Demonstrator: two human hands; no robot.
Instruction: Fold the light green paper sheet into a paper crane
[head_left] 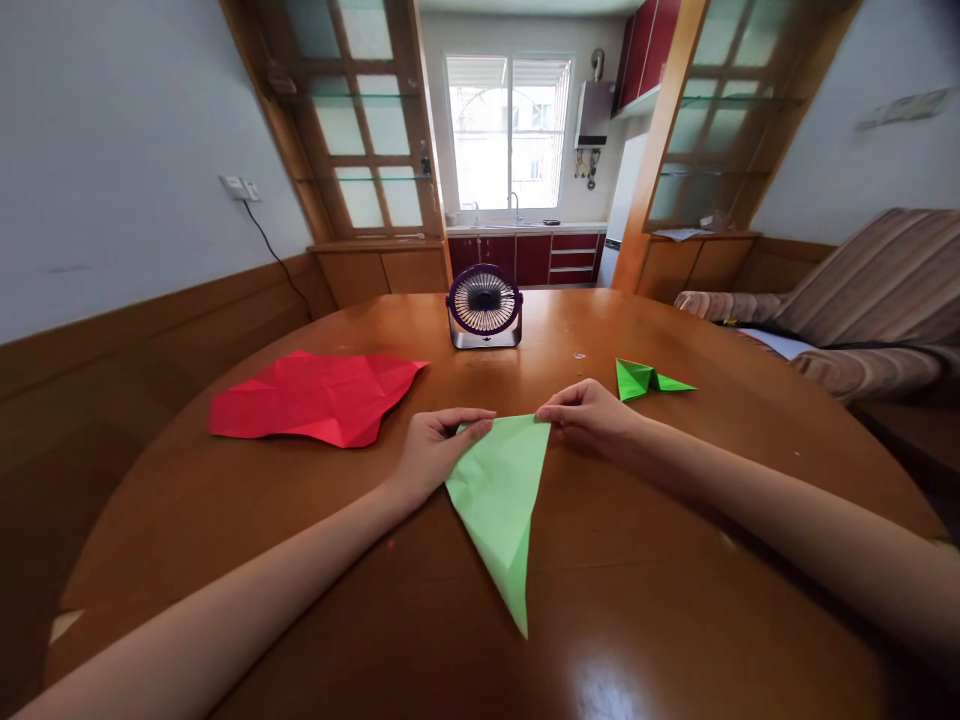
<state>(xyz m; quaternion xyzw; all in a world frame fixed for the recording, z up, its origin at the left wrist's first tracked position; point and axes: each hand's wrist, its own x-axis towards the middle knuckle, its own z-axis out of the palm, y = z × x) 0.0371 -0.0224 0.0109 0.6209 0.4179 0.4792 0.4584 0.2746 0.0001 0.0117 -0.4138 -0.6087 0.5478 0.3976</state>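
Observation:
A light green paper (pixel 501 500), folded into a long triangle, lies on the round wooden table (pixel 660 600) with its tip pointing toward me. My left hand (pixel 435 448) presses on the paper's far left corner, fingers laid flat across the edge. My right hand (pixel 589 412) pinches the far right corner between thumb and fingers.
A creased red paper sheet (pixel 315 398) lies to the left. A small folded bright green paper (pixel 645 380) sits to the right of my right hand. A small desk fan (pixel 484 306) stands at the table's far side. A striped sofa (pixel 862 300) is at the right.

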